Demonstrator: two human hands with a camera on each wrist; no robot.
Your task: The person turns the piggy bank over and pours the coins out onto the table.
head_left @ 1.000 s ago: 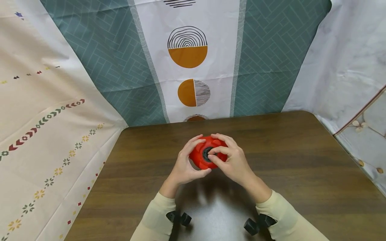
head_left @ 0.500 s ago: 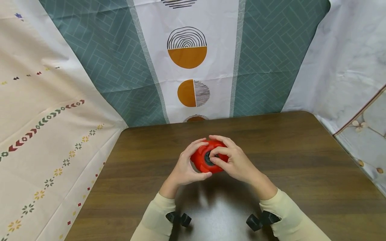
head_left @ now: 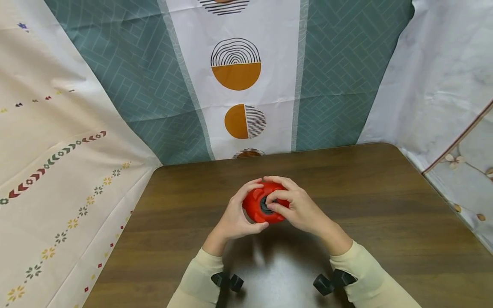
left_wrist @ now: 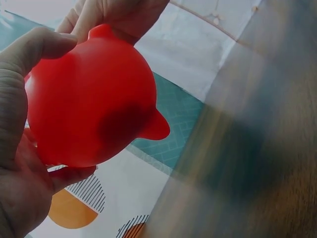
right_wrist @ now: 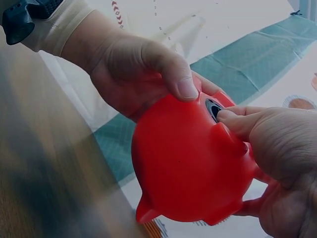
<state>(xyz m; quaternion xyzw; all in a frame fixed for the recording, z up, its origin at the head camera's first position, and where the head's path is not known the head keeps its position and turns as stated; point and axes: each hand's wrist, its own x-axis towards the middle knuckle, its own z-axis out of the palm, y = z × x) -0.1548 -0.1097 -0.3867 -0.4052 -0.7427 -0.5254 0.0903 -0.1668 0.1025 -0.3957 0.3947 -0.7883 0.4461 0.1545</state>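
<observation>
A red piggy bank (head_left: pixel 265 204) is held up between both hands above the middle of the dark wooden desk (head_left: pixel 385 205), clear of its surface, a little toward the far edge. The left hand (head_left: pixel 236 216) wraps its left side — fingers arched over the far top, thumb tucked under the near bottom edge — so the bank sits in the curl of that hand. The right hand (head_left: pixel 298 207) closes on it from the right, fingers curved over the top and a fingertip and thumb pinching at the black round plug (head_left: pixel 265 205) set in the face turned toward the person. In the right wrist view the bank (right_wrist: pixel 193 158) shows small stubby feet at its lower edge, with the left thumb pressed on its upper shoulder just beside the plug (right_wrist: pixel 214 108). The left wrist view shows the smooth rounded back of the bank (left_wrist: pixel 89 99) and two short nubs, one of them touching the right hand at the top. Behind the desk hangs a teal and white patterned cloth (head_left: pixel 239 72) with orange half circles.
</observation>
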